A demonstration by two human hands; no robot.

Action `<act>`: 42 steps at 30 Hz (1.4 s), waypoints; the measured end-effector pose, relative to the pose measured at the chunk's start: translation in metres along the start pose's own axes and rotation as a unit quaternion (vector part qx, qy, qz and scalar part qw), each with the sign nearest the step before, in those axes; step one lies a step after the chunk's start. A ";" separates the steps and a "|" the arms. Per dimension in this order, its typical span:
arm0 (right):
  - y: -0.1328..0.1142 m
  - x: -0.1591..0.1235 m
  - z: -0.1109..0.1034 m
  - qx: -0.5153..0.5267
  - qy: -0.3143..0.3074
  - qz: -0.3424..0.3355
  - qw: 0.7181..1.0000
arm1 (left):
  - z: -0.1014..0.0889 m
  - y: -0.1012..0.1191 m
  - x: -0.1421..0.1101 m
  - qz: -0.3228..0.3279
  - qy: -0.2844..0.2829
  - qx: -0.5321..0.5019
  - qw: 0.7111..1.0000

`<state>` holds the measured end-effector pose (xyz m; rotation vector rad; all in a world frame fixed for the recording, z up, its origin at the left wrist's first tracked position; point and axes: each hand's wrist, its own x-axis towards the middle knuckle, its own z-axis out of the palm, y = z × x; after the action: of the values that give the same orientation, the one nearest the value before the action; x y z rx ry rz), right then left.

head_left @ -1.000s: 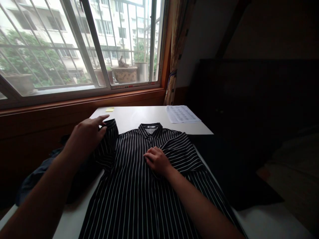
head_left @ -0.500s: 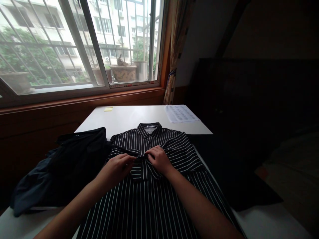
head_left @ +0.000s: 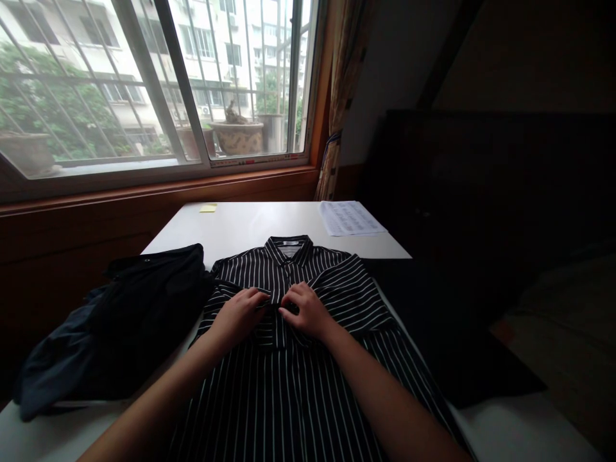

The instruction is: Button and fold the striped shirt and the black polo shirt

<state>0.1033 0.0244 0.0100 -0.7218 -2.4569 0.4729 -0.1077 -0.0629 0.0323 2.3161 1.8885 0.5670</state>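
Note:
A black shirt with white stripes (head_left: pixel 293 385) lies front up on the white table, its collar (head_left: pixel 289 247) at the far end. Both sleeves are folded inward across the chest, so the cuffs meet near the middle. My left hand (head_left: pixel 243 313) is closed on the cuff of the left-side sleeve, with its fingertips by the button line. Close beside it, my right hand (head_left: pixel 305 311) pinches the cloth of the other sleeve's cuff between thumb and fingers. The exact grip of the left fingers is partly hidden behind the hand.
Dark folded clothes (head_left: pixel 149 314) are heaped to the left of the shirt. Printed sheets (head_left: pixel 351 218) and a yellow sticky note (head_left: pixel 208 208) lie at the table's (head_left: pixel 250 218) far end. Dark cloth (head_left: pixel 462 340) lies at the right. Beyond is a barred window (head_left: pixel 235 83).
My left hand has moved slightly forward and right, closer to my right hand. The right hand has shifted very little, its thumb now lower and farther from its fingers.

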 end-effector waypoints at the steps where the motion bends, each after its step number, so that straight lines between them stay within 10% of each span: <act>1: -0.001 -0.001 0.000 -0.006 -0.010 -0.001 1.000 | 0.002 -0.001 0.002 0.000 0.002 0.000 1.000; 15: 0.004 -0.001 0.000 0.061 -0.044 0.010 0.997 | 0.023 0.004 0.019 -0.052 0.055 -0.149 0.986; 29: -0.017 0.006 -0.004 0.119 -0.002 0.069 0.991 | 0.007 -0.023 0.017 -0.228 -0.078 -0.471 0.848; 35: -0.031 0.004 -0.003 0.043 -0.033 0.053 0.997 | 0.007 -0.023 0.019 -0.217 -0.071 -0.493 0.840; 42: -0.029 0.004 0.008 0.164 -0.006 0.181 0.970 | 0.002 -0.020 0.019 -0.202 -0.078 -0.471 0.855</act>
<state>0.0841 0.0020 0.0184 -1.0242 -2.1793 0.9961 -0.1224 -0.0395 0.0285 1.2549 1.4397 0.9293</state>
